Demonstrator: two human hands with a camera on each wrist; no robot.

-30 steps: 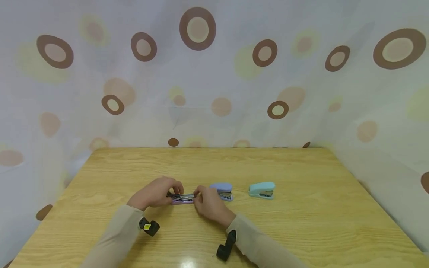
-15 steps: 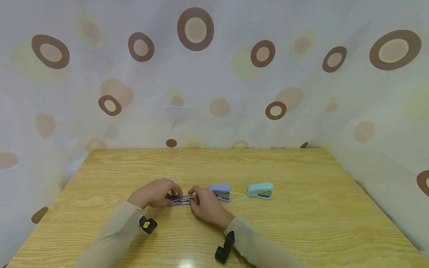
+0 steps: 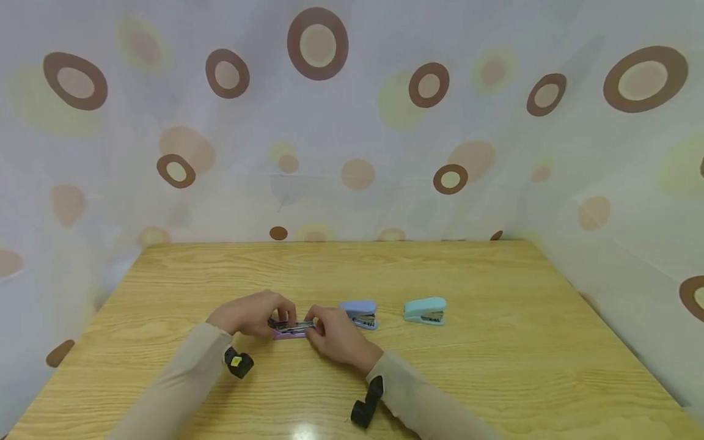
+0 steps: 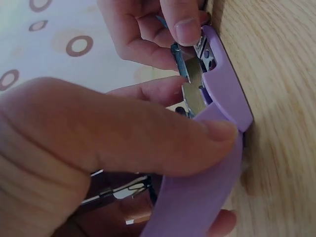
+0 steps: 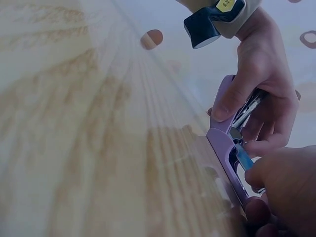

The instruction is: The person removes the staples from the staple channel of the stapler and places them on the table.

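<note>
Lilac stapler (image 4: 224,94), smooth, curved plastic

lilac stapler (image 4: 229,103) | opened out, metal insides exposed | cover (image 4: 197,202) folded back toward 9 o'clock, base toward 3 | lies at 7 o'clock from head view's centre

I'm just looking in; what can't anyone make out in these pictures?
Purple stapler, left end: head view, behind the left grip.
Middle stapler, lower left corner: head view, behind the right grip.
Purple lid, lower end: left wrist view, cut by bottom edge.
Yellow sticker, markings: right wrist view, too small.
</note>
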